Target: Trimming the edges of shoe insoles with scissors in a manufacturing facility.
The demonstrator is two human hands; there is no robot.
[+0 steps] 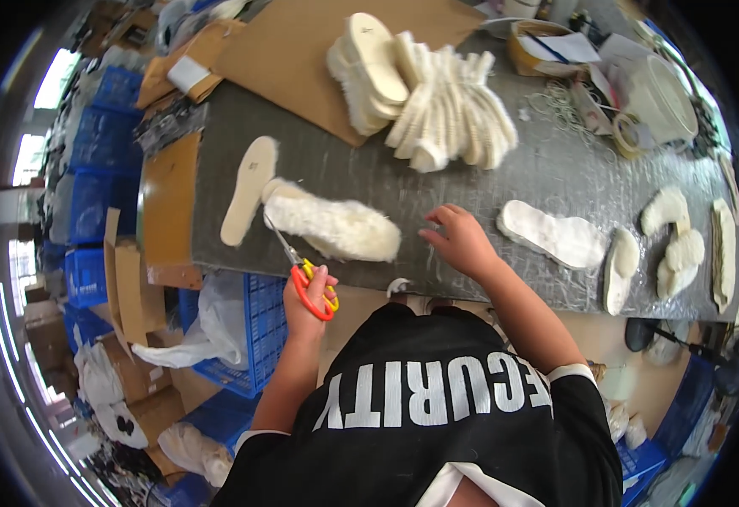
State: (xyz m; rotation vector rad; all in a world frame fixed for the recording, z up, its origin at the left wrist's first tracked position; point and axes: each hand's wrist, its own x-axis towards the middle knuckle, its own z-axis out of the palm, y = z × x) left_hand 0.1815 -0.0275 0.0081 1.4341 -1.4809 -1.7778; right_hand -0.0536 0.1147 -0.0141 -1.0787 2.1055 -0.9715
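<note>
My left hand (309, 302) is shut on scissors (300, 264) with red and yellow handles. Their blades point up toward the left end of a white fleece insole (336, 225) lying on the grey table (437, 182). My right hand (461, 242) rests with its fingers spread on the table just right of that insole and holds nothing. A flat cream insole (249, 190) lies smooth side up at the fleece insole's left end, touching it.
A heap of fleece insoles (437, 101) sits at the back on brown cardboard (302, 42). More insoles (555, 237) lie to the right, with tape rolls (627, 131) and clutter behind. Blue crates (99, 169), boxes and plastic bags stand on the floor at left.
</note>
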